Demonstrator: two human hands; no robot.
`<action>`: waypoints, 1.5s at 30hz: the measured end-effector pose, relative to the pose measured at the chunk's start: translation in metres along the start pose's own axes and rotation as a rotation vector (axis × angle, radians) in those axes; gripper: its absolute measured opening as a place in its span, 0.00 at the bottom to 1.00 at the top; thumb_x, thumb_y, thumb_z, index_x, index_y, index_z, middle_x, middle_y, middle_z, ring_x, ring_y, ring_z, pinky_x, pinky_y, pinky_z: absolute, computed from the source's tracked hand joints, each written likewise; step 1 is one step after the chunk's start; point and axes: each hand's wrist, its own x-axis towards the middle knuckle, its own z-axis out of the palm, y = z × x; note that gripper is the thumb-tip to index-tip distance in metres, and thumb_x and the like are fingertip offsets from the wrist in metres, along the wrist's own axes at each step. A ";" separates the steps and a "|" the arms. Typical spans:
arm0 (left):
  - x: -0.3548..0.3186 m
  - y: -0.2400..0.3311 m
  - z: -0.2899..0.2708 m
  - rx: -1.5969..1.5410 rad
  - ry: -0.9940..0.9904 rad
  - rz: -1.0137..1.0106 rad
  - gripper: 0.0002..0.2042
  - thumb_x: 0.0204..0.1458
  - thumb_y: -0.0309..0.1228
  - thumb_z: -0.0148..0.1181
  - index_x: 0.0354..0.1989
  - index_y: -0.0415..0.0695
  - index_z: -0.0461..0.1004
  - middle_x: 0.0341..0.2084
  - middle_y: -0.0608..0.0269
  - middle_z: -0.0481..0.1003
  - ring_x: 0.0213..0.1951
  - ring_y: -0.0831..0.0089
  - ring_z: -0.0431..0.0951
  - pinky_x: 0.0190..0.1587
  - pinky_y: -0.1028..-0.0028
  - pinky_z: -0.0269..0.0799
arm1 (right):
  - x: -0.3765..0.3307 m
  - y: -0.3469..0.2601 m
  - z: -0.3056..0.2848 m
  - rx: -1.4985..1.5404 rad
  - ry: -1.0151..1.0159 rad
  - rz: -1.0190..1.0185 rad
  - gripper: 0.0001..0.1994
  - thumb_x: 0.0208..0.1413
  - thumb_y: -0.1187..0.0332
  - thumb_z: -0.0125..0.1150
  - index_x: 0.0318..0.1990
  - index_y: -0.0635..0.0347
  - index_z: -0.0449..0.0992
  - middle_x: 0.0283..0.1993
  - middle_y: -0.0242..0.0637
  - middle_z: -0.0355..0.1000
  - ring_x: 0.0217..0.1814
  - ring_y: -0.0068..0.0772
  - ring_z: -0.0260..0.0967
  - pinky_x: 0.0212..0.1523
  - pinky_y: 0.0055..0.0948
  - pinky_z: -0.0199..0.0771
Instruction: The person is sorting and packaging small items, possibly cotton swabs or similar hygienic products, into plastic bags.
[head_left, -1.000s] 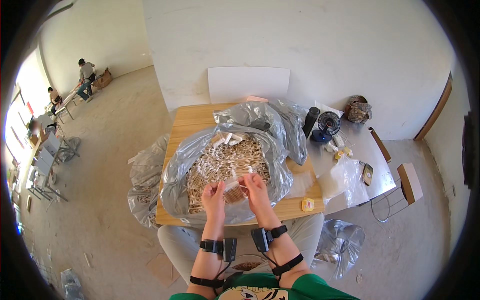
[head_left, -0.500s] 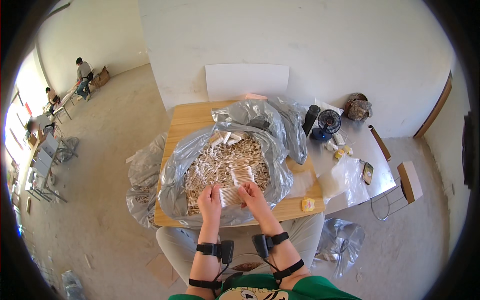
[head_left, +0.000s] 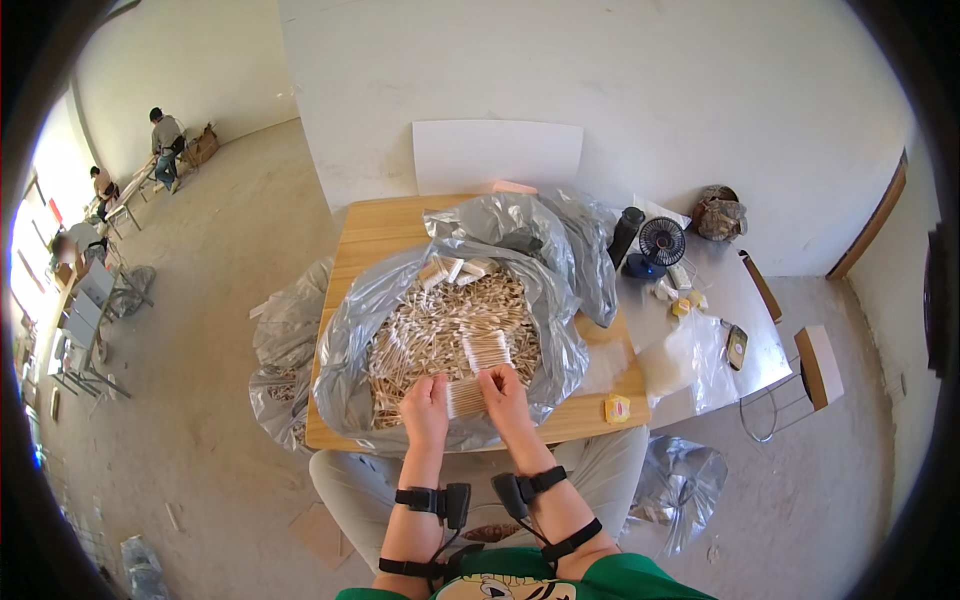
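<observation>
From where I stand, the person at the wooden worktop [head_left: 365,235] has a flat row of cotton swabs [head_left: 466,398] held between both hands, over the near side of a big grey plastic bag [head_left: 345,325]. The left hand [head_left: 425,402] pinches the row's left end with its fingers, the right hand [head_left: 505,393] its right end. The row stretches left to right, while each stick's long axis runs roughly toward and away from the person's body. Just beyond the right hand, a second lined-up batch [head_left: 487,350], its sticks pointing much the same way, lies on the loose swab heap [head_left: 415,335].
</observation>
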 end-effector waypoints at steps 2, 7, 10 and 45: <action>-0.001 0.002 0.001 -0.022 -0.016 -0.008 0.16 0.50 0.33 0.59 0.16 0.39 0.63 0.12 0.50 0.65 0.16 0.53 0.64 0.20 0.64 0.60 | 0.001 -0.003 -0.003 -0.005 -0.053 0.036 0.12 0.57 0.64 0.55 0.29 0.64 0.68 0.19 0.29 0.63 0.21 0.17 0.57 0.21 0.22 0.58; -0.001 0.003 0.000 0.010 -0.024 0.064 0.16 0.49 0.32 0.60 0.16 0.39 0.62 0.11 0.51 0.63 0.15 0.54 0.63 0.19 0.65 0.59 | 0.001 -0.018 -0.007 -0.024 -0.188 0.197 0.12 0.57 0.63 0.55 0.29 0.64 0.68 0.18 0.29 0.63 0.20 0.17 0.56 0.19 0.22 0.56; 0.001 0.004 -0.002 0.030 -0.037 0.045 0.16 0.50 0.32 0.60 0.16 0.39 0.62 0.11 0.51 0.62 0.15 0.55 0.63 0.19 0.65 0.59 | 0.002 -0.017 -0.005 -0.073 -0.252 0.161 0.10 0.58 0.62 0.54 0.31 0.60 0.68 0.19 0.22 0.60 0.18 0.12 0.53 0.14 0.19 0.55; -0.005 -0.003 0.006 -0.001 0.227 -0.018 0.14 0.54 0.32 0.54 0.19 0.40 0.63 0.13 0.54 0.65 0.17 0.57 0.65 0.21 0.64 0.60 | -0.001 -0.012 0.012 -0.151 0.101 -0.163 0.14 0.61 0.62 0.47 0.30 0.63 0.68 0.19 0.38 0.61 0.20 0.30 0.55 0.23 0.30 0.58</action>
